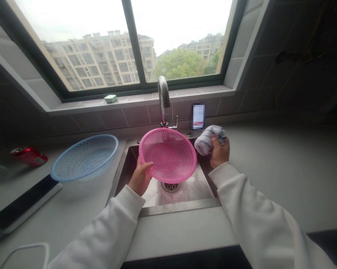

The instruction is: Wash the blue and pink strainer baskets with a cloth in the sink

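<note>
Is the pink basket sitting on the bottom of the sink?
No, the left hand holds the pink basket up above the steel sink.

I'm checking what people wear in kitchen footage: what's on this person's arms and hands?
The left sleeve and right sleeve are white, long and loose, of a soft sweatshirt-like fabric, running down to the wrists, with no print or markings showing. The left hand and right hand are bare: no gloves, watch or bracelet show.
</note>
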`<state>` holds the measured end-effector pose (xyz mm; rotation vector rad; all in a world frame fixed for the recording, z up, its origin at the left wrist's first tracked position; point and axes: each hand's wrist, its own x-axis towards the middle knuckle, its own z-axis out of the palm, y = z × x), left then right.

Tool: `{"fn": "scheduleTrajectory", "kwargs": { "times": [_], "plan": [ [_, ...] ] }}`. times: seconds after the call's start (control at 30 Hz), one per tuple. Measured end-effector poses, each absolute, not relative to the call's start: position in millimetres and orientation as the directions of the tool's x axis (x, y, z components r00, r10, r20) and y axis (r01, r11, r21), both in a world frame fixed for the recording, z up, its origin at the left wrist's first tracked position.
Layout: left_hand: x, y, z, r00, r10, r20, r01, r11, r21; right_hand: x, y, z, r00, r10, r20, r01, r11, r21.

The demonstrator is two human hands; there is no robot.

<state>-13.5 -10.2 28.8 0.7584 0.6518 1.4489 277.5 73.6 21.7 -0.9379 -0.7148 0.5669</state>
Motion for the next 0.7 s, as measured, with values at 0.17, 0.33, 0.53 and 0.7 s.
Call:
{"fn": "scheduleTrajectory", "kwargs": {
  "times": [0.17,0.33,0.53,0.7],
  "plan": [
    [-12.5,-12.9,20.9,0.049,0.991,0.123,-0.458,-0.087,0.884,229.7,51.8,14.3,0.140,0.951,0.276,-0.049,0.285,-0.957],
    [-4.4,-20.1,17.0,0.230,0.965,0.127,-0.277,-0.061,0.959,204.3,51.9,6.6,0.215,0.950,0.225,-0.227,0.273,-0.935],
    [4.6,-18.3,12.6,0.329,0.923,0.201,-0.203,-0.139,0.969,179.8,26.6,18.8,-0.161,0.980,0.113,-0.449,0.030,-0.893],
    [-2.0,-11.2,3.3,0.331,0.893,0.304,-0.029,-0.312,0.950,181.9,20.5,26.4,-0.248,0.959,0.137,-0.280,0.064,-0.958]
  ]
}}
